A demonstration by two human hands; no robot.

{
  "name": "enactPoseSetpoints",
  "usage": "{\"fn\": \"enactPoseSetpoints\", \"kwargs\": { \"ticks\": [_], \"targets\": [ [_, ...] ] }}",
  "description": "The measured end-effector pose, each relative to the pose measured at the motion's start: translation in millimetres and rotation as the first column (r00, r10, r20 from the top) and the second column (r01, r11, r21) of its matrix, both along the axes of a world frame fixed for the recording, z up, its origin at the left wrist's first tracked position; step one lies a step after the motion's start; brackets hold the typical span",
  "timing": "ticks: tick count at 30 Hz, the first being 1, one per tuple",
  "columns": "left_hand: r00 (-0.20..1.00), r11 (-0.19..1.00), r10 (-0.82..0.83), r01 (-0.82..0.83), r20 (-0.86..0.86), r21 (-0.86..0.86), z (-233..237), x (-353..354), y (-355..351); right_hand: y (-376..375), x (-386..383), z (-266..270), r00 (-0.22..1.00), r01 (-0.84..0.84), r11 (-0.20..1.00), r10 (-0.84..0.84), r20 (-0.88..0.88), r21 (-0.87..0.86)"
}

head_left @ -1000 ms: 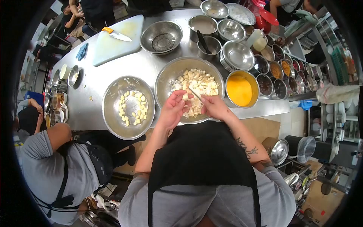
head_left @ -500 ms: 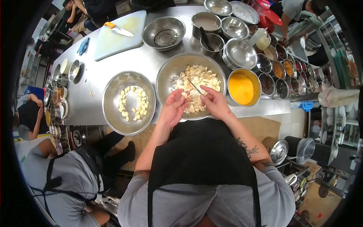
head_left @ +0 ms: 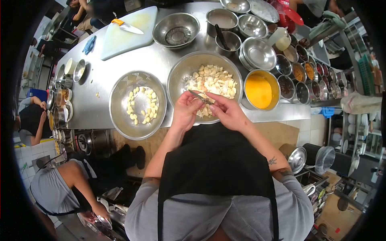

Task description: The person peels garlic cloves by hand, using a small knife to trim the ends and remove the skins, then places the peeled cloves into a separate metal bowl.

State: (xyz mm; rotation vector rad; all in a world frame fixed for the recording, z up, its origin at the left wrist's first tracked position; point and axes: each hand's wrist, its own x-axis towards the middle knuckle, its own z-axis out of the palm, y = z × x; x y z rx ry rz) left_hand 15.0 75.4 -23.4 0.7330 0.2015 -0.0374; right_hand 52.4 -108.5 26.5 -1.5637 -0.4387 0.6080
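Both hands meet over the near side of a wide metal bowl filled with garlic cloves and papery skins. My right hand is closed on a small paring knife, its dark blade pointing up and left across the fingers of my left hand. My left hand is pinched around a garlic clove, mostly hidden by the fingers and blade. To the left, a perforated metal colander holds peeled cloves. A pot of yellow-orange liquid stands just right of the bowl.
A cutting board with an orange-handled knife lies at the back left, near a blue cloth. Metal bowls and ingredient pots crowd the right. A co-worker bends down at lower left.
The knife blade has swung from pointing up between my hands to lying across my left fingers. My hands have come together. The co-worker at lower left has bent and reached down.
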Motion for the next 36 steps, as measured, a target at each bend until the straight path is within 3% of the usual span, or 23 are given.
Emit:
{"fn": "enactPoseSetpoints", "kwargs": {
  "ticks": [4,10,16,19,26,27,29,33,36],
  "targets": [
    [1.0,0.998,0.025,-0.026,0.011,0.056,9,1,-5,2,-1,1,0.998,0.021,0.999,-0.024,0.065,0.04],
    [0.999,0.994,0.034,-0.037,0.028,0.098,10,2,-6,-4,2,5,0.998,-0.038,0.994,0.042,0.037,-0.1],
    [0.997,0.986,-0.002,-0.012,0.083,0.165,4,2,-3,-4,3,3,0.994,0.008,0.994,0.003,0.106,-0.105],
    [0.999,0.988,0.003,-0.008,0.038,0.156,12,2,-4,0,4,-1,0.966,0.07,0.997,-0.06,0.252,-0.029],
    [0.995,0.992,-0.095,0.096,-0.01,0.08,17,1,-4,-6,9,1,0.991,0.131,0.985,-0.125,0.054,-0.114],
    [0.995,0.993,-0.104,0.104,-0.002,0.051,12,1,-3,-7,9,0,0.985,0.149,0.982,-0.138,0.101,-0.119],
    [0.996,0.996,-0.092,0.093,0.013,-0.017,4,-1,5,-6,10,-9,0.981,0.161,0.98,-0.146,0.128,-0.116],
    [0.999,1.0,-0.031,0.031,0.026,0.003,12,-1,10,-3,11,-15,0.982,0.185,0.977,-0.179,0.059,-0.105],
    [0.998,1.0,0.007,-0.006,0.063,-0.025,10,0,17,-3,13,-7,0.982,0.191,0.961,-0.186,0.045,-0.2]
  ]
}}
